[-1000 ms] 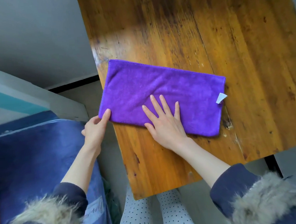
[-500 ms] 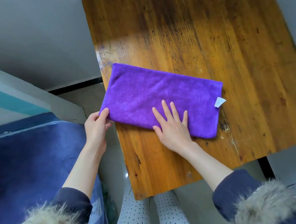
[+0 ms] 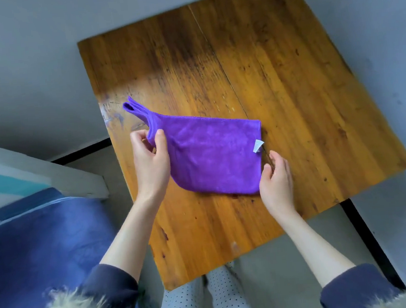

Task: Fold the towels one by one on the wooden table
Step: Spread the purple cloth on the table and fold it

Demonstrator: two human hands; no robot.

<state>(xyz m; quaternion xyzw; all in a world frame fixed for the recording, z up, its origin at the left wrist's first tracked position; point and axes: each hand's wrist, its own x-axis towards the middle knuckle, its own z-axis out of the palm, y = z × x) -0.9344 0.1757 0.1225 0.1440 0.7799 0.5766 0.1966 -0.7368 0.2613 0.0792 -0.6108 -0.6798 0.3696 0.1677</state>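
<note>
A purple towel (image 3: 209, 150), folded in half, lies on the wooden table (image 3: 276, 77) with a small white tag (image 3: 257, 145) at its right edge. My left hand (image 3: 151, 163) pinches the towel's left edge between thumb and fingers and holds that end lifted off the table, its far corner sticking up. My right hand (image 3: 276, 174) sits at the towel's near right corner with loosely curled fingers touching the edge; whether it grips the cloth is unclear.
A blue cushioned seat or bedding (image 3: 39, 244) lies to the left below the table's edge, beside a white and teal ledge (image 3: 25, 173). Grey floor surrounds the table. My polka-dot trouser legs (image 3: 204, 302) stand at the near edge.
My left hand has taken the towel's left edge and lifted it toward the right. My right hand left its flat press on the towel and moved to the right corner.
</note>
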